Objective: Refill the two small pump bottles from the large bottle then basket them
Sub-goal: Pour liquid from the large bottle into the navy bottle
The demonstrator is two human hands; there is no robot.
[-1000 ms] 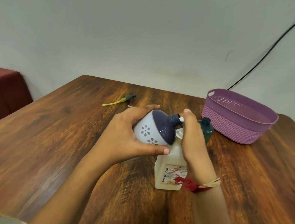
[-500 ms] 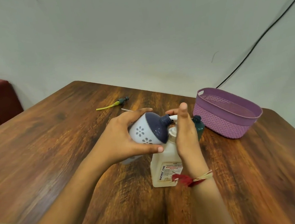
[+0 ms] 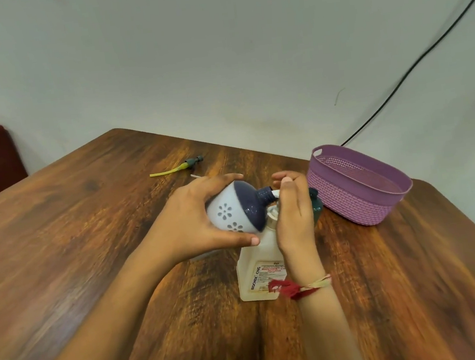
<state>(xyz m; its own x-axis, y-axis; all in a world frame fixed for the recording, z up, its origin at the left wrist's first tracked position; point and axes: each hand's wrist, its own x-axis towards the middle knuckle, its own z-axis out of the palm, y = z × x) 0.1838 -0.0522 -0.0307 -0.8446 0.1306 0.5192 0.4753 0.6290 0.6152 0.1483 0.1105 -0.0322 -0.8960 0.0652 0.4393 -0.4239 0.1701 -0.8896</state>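
The left hand [image 3: 194, 223] has a full grip round the white and purple small bottle [image 3: 233, 210], tipped on its side above the surface [image 3: 89, 241], neck to the right; the right hand [image 3: 294, 217] curls its grip on a white piece [image 3: 276, 194] at that neck; the large bottle [image 3: 258, 266] stands below; a teal bottle [image 3: 317, 207] stands behind, near the purple basket [image 3: 347, 197].

Teal bottle [image 3: 317, 210] mostly hidden behind right hand [image 3: 294, 217]; large bottle [image 3: 257, 262] neck too.

Basket [image 3: 351, 202] by table's [image 3: 60, 244] right edge; big bottle [image 3: 258, 269] mid-table, small bottle [image 3: 316, 209] btwn them; pump [image 3: 181, 167] nr far corner.
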